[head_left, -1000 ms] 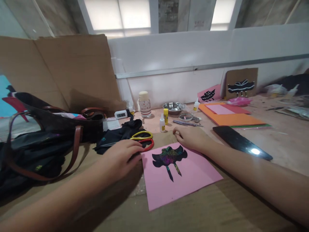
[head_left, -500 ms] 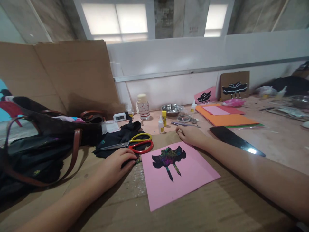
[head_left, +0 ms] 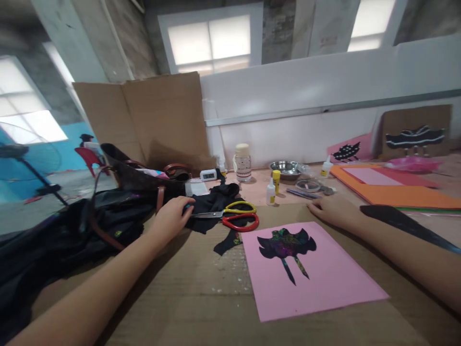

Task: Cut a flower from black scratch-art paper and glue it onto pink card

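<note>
My left hand (head_left: 175, 215) has its fingers closed on the left end of a crumpled black cloth (head_left: 216, 199) with a teal spot. Scissors (head_left: 240, 215) with one yellow and one red handle lie on that cloth, blades toward this hand. A black scrap (head_left: 227, 243) rests on the cardboard. Right of it lies a pink paper sheet (head_left: 324, 283) bearing a black cut-out shape (head_left: 286, 244) with shiny coloured flecks and two thin strips below. Beyond the sheet's far edge, my right hand (head_left: 329, 209) rests on the table, fingers loosely apart, holding nothing.
A white glue bottle (head_left: 271, 193), a yellow glue stick (head_left: 276, 181), a metal bowl (head_left: 284, 169) and a water bottle (head_left: 243, 163) stand at the back. Coloured sheets (head_left: 396, 190) lie at right. A handbag (head_left: 144, 190) and black fabric (head_left: 118, 226) fill the left.
The view has swung left. My left hand has moved from the black scrap to the cloth's left end, uncovering the scrap. My right hand stays beyond the pink sheet.
</note>
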A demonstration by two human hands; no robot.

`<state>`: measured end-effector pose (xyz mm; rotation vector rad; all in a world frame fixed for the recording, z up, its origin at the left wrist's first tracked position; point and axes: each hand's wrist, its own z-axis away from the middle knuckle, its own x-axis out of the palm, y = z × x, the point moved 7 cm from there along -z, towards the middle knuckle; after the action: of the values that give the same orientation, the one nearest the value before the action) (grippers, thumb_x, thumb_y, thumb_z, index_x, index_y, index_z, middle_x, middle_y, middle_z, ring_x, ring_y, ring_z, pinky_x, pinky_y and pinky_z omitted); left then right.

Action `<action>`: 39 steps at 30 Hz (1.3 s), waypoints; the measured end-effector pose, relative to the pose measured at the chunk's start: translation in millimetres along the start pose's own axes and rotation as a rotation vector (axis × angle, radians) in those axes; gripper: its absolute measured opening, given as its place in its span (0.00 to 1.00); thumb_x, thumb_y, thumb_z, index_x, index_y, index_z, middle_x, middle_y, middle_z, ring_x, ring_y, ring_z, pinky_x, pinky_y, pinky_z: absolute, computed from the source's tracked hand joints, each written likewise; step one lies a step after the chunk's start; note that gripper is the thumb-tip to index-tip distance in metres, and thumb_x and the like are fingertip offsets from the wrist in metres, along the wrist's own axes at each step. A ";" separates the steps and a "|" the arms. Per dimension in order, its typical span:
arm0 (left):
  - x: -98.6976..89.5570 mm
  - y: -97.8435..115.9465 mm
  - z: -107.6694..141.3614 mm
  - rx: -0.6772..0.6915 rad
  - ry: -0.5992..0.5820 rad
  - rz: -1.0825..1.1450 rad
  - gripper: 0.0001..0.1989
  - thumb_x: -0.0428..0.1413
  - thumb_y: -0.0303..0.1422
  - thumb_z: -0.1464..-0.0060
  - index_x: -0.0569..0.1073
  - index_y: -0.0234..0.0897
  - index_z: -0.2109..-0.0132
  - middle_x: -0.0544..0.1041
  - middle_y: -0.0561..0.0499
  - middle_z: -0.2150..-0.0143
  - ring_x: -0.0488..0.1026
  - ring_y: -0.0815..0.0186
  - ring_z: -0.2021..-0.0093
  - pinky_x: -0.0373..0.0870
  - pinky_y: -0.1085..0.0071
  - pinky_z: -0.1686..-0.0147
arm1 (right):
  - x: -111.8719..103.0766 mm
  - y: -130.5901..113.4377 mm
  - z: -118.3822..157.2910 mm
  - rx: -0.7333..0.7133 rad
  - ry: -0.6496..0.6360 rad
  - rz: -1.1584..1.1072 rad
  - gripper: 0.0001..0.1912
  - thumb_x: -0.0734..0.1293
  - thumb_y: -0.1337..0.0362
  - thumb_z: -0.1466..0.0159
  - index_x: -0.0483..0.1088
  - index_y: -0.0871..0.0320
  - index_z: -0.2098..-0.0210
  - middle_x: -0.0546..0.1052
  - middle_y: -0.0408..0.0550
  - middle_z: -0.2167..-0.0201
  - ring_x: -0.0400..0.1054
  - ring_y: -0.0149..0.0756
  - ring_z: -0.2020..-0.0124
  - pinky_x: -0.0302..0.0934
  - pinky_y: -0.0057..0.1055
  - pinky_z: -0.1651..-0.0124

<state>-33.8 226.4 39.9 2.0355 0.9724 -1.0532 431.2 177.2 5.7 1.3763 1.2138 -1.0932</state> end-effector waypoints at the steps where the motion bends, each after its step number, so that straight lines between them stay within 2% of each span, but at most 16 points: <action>1: -2.0 -15.9 -1.6 -0.052 0.009 -0.003 0.15 0.52 0.33 0.35 0.77 0.33 0.46 0.79 0.36 0.44 0.75 0.46 0.42 0.68 0.48 0.39 | 1.4 1.1 -1.0 -0.003 -0.002 -0.002 0.30 0.52 0.54 0.27 0.83 0.60 0.64 0.84 0.62 0.62 0.78 0.55 0.61 0.62 0.40 0.62; 3: 0.1 -40.2 -2.8 -0.133 0.000 0.012 0.17 0.54 0.33 0.34 0.75 0.34 0.42 0.78 0.37 0.41 0.74 0.47 0.41 0.68 0.48 0.38 | 3.6 3.0 -2.6 -0.012 -0.002 -0.008 0.30 0.52 0.54 0.27 0.83 0.59 0.64 0.84 0.62 0.61 0.78 0.56 0.60 0.63 0.42 0.60; 5: 7.9 -53.2 -3.3 -0.183 -0.022 0.050 0.17 0.56 0.36 0.32 0.73 0.35 0.40 0.77 0.39 0.41 0.76 0.51 0.42 0.71 0.49 0.40 | 5.6 4.6 -4.1 -0.020 -0.004 -0.021 0.30 0.52 0.54 0.27 0.83 0.59 0.64 0.84 0.62 0.60 0.77 0.58 0.59 0.63 0.44 0.58; 10: 22.9 -57.7 -6.6 -0.229 -0.042 0.169 0.17 0.59 0.39 0.32 0.73 0.36 0.41 0.76 0.43 0.44 0.77 0.56 0.48 0.77 0.53 0.48 | 10.8 9.0 -6.6 -0.004 -0.021 -0.058 0.30 0.52 0.52 0.28 0.83 0.58 0.59 0.84 0.63 0.59 0.78 0.60 0.59 0.65 0.47 0.57; 15: 7.6 -60.5 -8.3 -0.256 0.064 0.247 0.15 0.59 0.39 0.32 0.75 0.35 0.45 0.77 0.44 0.46 0.78 0.57 0.50 0.78 0.54 0.50 | 11.2 9.9 -7.0 -0.007 -0.022 -0.076 0.30 0.52 0.51 0.27 0.84 0.56 0.60 0.85 0.62 0.59 0.78 0.59 0.59 0.65 0.47 0.58; 20: -6.8 -55.8 -7.4 -0.220 0.186 0.268 0.18 0.55 0.34 0.33 0.71 0.36 0.39 0.79 0.44 0.48 0.78 0.56 0.48 0.73 0.56 0.43 | 9.1 9.4 -5.7 -0.017 -0.003 -0.084 0.29 0.53 0.52 0.27 0.84 0.56 0.59 0.85 0.60 0.59 0.78 0.58 0.59 0.65 0.46 0.58; 24: -11.1 -38.8 -6.1 -0.141 0.188 0.244 0.18 0.53 0.33 0.36 0.74 0.35 0.42 0.80 0.45 0.56 0.78 0.55 0.52 0.72 0.55 0.44 | 9.4 9.7 -5.5 -0.015 0.004 -0.075 0.29 0.53 0.52 0.27 0.84 0.56 0.58 0.85 0.61 0.59 0.78 0.58 0.60 0.65 0.45 0.59; 27: -13.4 -6.7 -1.2 -0.016 0.134 0.228 0.14 0.54 0.36 0.36 0.78 0.37 0.49 0.79 0.43 0.54 0.75 0.52 0.49 0.68 0.52 0.42 | 9.8 9.7 -6.2 -0.023 0.012 -0.064 0.28 0.54 0.52 0.27 0.84 0.56 0.61 0.85 0.60 0.60 0.77 0.57 0.60 0.65 0.45 0.59; 29: -6.7 26.1 5.6 0.116 0.000 0.255 0.11 0.58 0.40 0.36 0.81 0.39 0.55 0.80 0.45 0.55 0.75 0.54 0.50 0.69 0.56 0.43 | 10.1 9.3 -6.5 -0.033 0.014 -0.052 0.29 0.54 0.52 0.27 0.84 0.56 0.62 0.84 0.60 0.60 0.77 0.56 0.60 0.65 0.45 0.58; 30: -1.3 43.6 10.6 0.186 -0.084 0.278 0.11 0.61 0.42 0.38 0.82 0.41 0.54 0.80 0.47 0.55 0.76 0.56 0.51 0.70 0.60 0.45 | 10.2 9.1 -6.6 -0.037 0.014 -0.048 0.29 0.54 0.52 0.27 0.84 0.56 0.62 0.84 0.60 0.59 0.77 0.56 0.60 0.64 0.45 0.58; 33: 16.9 85.1 26.7 0.342 -0.293 0.331 0.21 0.70 0.46 0.48 0.82 0.49 0.48 0.80 0.50 0.50 0.76 0.58 0.50 0.72 0.65 0.47 | 10.2 8.9 -6.5 -0.033 0.010 -0.044 0.29 0.53 0.52 0.27 0.84 0.56 0.60 0.84 0.60 0.58 0.77 0.56 0.60 0.64 0.45 0.58; 35: 26.1 95.9 31.5 0.364 -0.331 0.353 0.17 0.68 0.43 0.44 0.82 0.47 0.48 0.79 0.48 0.50 0.75 0.58 0.49 0.71 0.63 0.46 | 10.2 8.9 -6.1 -0.024 0.004 -0.048 0.30 0.53 0.52 0.27 0.84 0.57 0.58 0.84 0.61 0.58 0.77 0.57 0.60 0.63 0.45 0.58; 37: 32.0 96.7 31.5 0.351 -0.323 0.372 0.09 0.63 0.38 0.37 0.83 0.43 0.53 0.79 0.46 0.53 0.75 0.58 0.51 0.70 0.62 0.47 | 9.9 8.4 -5.7 -0.018 0.000 -0.056 0.30 0.52 0.52 0.27 0.84 0.57 0.57 0.84 0.61 0.58 0.77 0.58 0.59 0.63 0.46 0.58; 39: 34.1 93.9 29.7 0.335 -0.311 0.392 0.07 0.60 0.35 0.36 0.83 0.41 0.58 0.79 0.46 0.56 0.75 0.58 0.53 0.71 0.63 0.49 | 9.0 7.6 -5.1 -0.016 -0.001 -0.066 0.30 0.53 0.52 0.27 0.84 0.58 0.58 0.84 0.61 0.58 0.77 0.58 0.59 0.64 0.46 0.59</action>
<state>46.5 164.7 15.4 2.1175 0.2344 -1.3207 439.8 183.2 -1.8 1.3321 1.2726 -1.1271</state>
